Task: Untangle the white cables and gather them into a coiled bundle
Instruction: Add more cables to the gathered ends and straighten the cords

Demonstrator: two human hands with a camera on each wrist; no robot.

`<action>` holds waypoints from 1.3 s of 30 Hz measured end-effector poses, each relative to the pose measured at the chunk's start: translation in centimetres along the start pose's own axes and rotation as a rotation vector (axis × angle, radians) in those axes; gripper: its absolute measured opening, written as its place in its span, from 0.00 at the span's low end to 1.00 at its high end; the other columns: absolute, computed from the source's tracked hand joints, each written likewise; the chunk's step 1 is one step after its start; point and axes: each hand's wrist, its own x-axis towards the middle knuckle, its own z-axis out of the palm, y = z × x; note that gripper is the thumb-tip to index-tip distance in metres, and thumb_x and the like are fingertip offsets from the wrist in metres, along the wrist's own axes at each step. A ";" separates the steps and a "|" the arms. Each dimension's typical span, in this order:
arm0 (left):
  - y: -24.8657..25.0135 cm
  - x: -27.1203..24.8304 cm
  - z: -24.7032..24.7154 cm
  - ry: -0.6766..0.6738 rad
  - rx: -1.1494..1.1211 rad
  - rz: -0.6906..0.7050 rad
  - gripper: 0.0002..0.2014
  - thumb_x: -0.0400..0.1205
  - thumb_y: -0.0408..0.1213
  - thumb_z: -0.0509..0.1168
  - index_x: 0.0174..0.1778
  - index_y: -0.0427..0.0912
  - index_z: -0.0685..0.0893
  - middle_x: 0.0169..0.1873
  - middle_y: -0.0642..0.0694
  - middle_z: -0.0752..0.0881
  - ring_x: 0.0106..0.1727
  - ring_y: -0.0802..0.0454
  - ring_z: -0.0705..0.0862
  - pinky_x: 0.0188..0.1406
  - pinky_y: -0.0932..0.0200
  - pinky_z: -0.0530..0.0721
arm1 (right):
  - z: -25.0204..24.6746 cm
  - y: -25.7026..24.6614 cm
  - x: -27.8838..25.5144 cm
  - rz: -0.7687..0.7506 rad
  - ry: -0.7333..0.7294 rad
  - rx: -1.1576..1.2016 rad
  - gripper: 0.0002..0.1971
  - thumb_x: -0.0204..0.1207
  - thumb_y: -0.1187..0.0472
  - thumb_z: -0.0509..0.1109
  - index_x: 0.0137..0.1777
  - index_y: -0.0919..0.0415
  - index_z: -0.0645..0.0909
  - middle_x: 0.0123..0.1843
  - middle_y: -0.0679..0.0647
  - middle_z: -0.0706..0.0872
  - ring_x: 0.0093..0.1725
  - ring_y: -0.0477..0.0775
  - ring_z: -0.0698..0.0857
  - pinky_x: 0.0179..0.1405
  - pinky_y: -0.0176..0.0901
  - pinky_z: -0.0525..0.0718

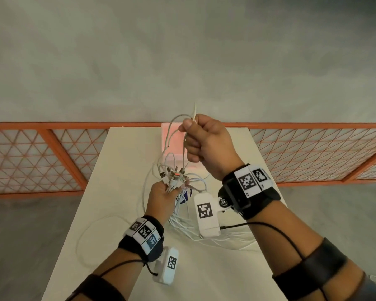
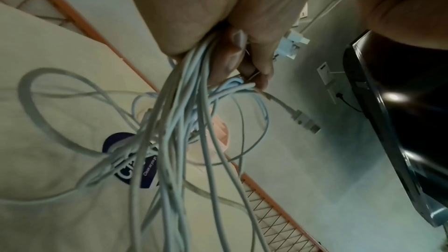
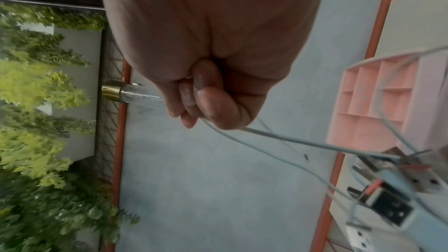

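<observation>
My left hand (image 1: 163,195) grips a bunch of white cables (image 2: 179,114) just below their USB plugs (image 1: 173,177), which fan out above its fingers. The strands hang down from the fist and trail in loops (image 1: 206,233) over the table. My right hand (image 1: 201,140) is raised higher, over the table's far end, and pinches a single white cable (image 1: 183,148) between thumb and curled fingers; its tip (image 1: 195,110) sticks up past the thumb. In the right wrist view that cable (image 3: 286,137) runs from the fist down to the plugs (image 3: 387,191).
The narrow white table (image 1: 122,213) has a pink compartment tray (image 1: 174,137) at its far end and a dark blue label (image 2: 135,171) under the cables. An orange mesh fence (image 1: 52,157) runs behind the table, with grey floor beyond. One cable loop (image 1: 91,233) lies at the left.
</observation>
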 end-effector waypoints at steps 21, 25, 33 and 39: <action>3.7 0.7 0.3 0.052 -0.272 -0.204 0.05 0.81 0.38 0.73 0.42 0.41 0.92 0.45 0.42 0.94 0.16 0.61 0.67 0.16 0.66 0.65 | -4.1 10.5 -3.0 0.283 0.113 -0.682 0.14 0.69 0.62 0.78 0.53 0.59 0.82 0.25 0.40 0.79 0.17 0.36 0.74 0.25 0.33 0.71; 3.7 0.6 0.5 0.067 -0.275 -0.240 0.06 0.81 0.38 0.73 0.44 0.38 0.89 0.46 0.43 0.94 0.17 0.61 0.68 0.18 0.65 0.63 | -3.8 10.3 -2.6 0.236 0.167 -0.786 0.08 0.71 0.62 0.73 0.47 0.60 0.77 0.37 0.46 0.84 0.22 0.38 0.78 0.25 0.32 0.72; 3.3 0.7 -0.1 0.137 -0.304 -0.302 0.07 0.82 0.36 0.72 0.51 0.36 0.89 0.45 0.44 0.93 0.16 0.61 0.69 0.16 0.66 0.65 | -3.6 10.3 -2.8 0.277 0.176 -0.520 0.11 0.76 0.61 0.75 0.35 0.63 0.80 0.28 0.53 0.80 0.20 0.46 0.73 0.22 0.39 0.72; 2.4 0.6 0.3 0.246 -0.244 -0.312 0.19 0.76 0.43 0.79 0.38 0.43 0.73 0.26 0.50 0.70 0.19 0.57 0.66 0.19 0.61 0.67 | -3.0 8.7 -2.5 0.217 0.241 -0.452 0.15 0.79 0.60 0.74 0.33 0.61 0.77 0.18 0.43 0.72 0.16 0.47 0.70 0.19 0.39 0.72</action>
